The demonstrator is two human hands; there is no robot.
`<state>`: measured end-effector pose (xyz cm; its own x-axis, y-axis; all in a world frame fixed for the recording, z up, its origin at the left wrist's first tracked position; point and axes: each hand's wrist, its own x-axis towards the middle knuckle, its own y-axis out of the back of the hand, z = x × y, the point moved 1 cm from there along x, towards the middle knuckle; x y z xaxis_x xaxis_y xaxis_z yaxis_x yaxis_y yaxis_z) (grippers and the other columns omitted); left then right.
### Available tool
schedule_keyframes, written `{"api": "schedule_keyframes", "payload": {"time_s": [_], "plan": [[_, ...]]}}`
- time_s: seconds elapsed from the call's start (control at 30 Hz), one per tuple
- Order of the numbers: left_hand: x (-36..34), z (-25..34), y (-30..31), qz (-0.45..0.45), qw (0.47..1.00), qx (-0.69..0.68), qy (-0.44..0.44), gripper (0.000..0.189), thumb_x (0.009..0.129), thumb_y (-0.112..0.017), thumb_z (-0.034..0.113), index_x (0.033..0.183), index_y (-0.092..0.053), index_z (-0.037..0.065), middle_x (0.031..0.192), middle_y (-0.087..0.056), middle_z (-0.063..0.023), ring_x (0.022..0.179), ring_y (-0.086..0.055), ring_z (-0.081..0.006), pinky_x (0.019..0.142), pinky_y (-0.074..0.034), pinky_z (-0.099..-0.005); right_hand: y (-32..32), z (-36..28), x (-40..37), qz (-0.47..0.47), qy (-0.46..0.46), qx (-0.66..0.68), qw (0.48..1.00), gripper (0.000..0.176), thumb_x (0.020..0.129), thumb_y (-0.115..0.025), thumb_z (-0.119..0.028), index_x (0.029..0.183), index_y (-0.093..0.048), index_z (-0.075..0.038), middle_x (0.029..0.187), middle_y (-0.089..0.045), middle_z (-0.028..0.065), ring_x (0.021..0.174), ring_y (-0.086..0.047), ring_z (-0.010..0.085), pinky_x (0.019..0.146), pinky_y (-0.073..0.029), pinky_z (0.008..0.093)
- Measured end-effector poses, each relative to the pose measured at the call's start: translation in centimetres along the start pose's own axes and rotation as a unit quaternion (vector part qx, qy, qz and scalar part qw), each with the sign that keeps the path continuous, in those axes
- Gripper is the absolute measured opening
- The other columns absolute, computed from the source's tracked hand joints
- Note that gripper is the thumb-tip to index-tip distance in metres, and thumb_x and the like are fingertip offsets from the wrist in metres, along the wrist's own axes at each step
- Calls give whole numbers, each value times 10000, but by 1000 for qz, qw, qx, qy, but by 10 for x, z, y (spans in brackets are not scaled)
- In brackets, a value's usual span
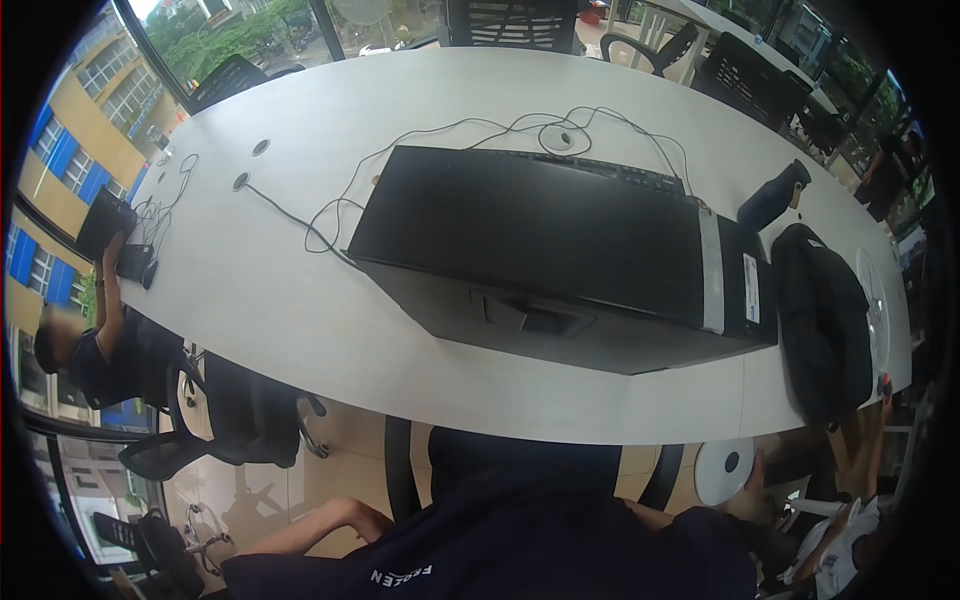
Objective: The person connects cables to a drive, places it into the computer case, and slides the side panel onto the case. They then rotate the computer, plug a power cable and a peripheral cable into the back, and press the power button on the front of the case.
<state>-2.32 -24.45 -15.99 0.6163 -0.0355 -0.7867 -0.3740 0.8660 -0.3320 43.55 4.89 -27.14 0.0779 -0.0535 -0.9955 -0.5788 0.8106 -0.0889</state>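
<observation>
Neither of my hands shows in the head view. Part of my bare left arm [335, 522] is bent beside my dark shirt [480, 540], and only a sliver of my right arm [648, 515] appears at the other side. In front of me, a black computer tower [540, 220] lies on its side on the white table [330, 330]. A grey strip and a white label are near its right end. Behind it a black keyboard [590, 172] is partly hidden, with thin cables [450, 128] looping around.
A dark blue object [770, 200] and a black bag [825, 320] are right of the tower. At far left a person [110, 350] touches a black device [105, 222]. Another person [840, 545] sits at lower right near a white disc [724, 472]. Office chairs [250, 405] surround the table.
</observation>
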Motion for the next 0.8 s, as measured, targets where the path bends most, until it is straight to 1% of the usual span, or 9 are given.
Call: {"api": "schedule_keyframes", "payload": {"time_s": [0.2, 0.3, 0.37, 0.47, 0.53, 0.6, 0.63, 0.67, 0.8], "plan": [[0, 29, 11, 94, 991, 89, -27, 733, 804, -705, 468, 1371, -557, 27, 1106, -706, -245, 939, -720, -339, 761, -587, -414, 26, -13, -58, -19, 125, -145, 981, 611, 883, -736, -343, 1390, -586, -37, 1370, -630, 192, 1286, -592, 275, 1061, -470, 399], [-9, 49, 19, 109, 980, 148, 80, 607, 817, -703, 409, 1288, -629, 32, 1091, -720, -221, 968, -719, -326, 796, -584, -408, 44, -20, -93, 92, 285, -151, 942, 348, 867, -666, -260, 1130, -729, -39, 1130, -721, 201, 1055, -691, 342, 869, -540, 440], [-47, 98, 29, 203, 945, 240, 88, 450, 862, -680, 330, 1219, -681, 55, 1089, -730, -186, 1004, -711, -327, 857, -571, -390, 59, -19, -96, 168, 289, -181, 925, 291, 857, -653, -234, 1079, -741, -68, 1084, -727, 193, 1046, -678, 379, 872, -533, 463], [-120, 141, 46, 546, 807, 160, -157, 240, 932, -646, 162, 1146, -705, 70, 1006, -723, -156, 942, -692, -355, 864, -545, -410, 77, -53, -174, 294, 305, -172, 889, 223, 890, -605, -201, 1008, -734, -63, 1025, -721, 184, 994, -668, 393, 858, -529, 463], [-164, 159, 62, 665, 708, 65, -229, 187, 961, -612, 109, 1104, -675, 5, 929, -691, -109, 804, -663, -194, 743, -511, -298, 72, -74, -205, 380, 341, -186, 839, 219, 936, -584, -207, 978, -736, -55, 1015, -722, 157, 994, -674, 349, 850, -530, 439], [-179, 143, 98, 760, 538, -27, -364, 148, 976, -597, 112, 1049, -648, -7, 877, -657, -66, 804, -636, -128, 709, -480, -256, 68, -87, -234, 471, 520, -34, 712, 180, 929, -632, -199, 953, -728, -50, 974, -722, 108, 990, -675, 321, 881, -527, 429], [-181, 141, 120, 794, 472, -42, -382, 163, 996, -578, 145, 1023, -630, -7, 869, -643, -60, 794, -625, -131, 704, -478, -262, 66, -90, -251, 475, 520, -40, 709, 180, 929, -632, -199, 953, -728, -50, 974, -722, 108, 990, -675, 321, 881, -527, 429], [-180, 143, 140, 821, 404, -55, -399, 194, 1016, -558, 178, 998, -611, -8, 861, -629, -55, 784, -615, -133, 699, -477, -268, 63, -92, -273, 567, 546, -9, 617, 115, 904, -663, -148, 939, -716, -52, 990, -712, 98, 993, -663, 313, 884, -517, 419], [-139, 163, 201, 804, 437, -118, -387, 396, 1072, -450, 352, 1043, -566, -26, 937, -614, -110, 842, -604, -190, 792, -474, -336, 80, -63, -295, 841, 449, 95, 286, 317, 801, -785, -105, 1086, -661, -42, 1134, -655, 148, 1080, -618, 310, 957, -483, 406]]}}
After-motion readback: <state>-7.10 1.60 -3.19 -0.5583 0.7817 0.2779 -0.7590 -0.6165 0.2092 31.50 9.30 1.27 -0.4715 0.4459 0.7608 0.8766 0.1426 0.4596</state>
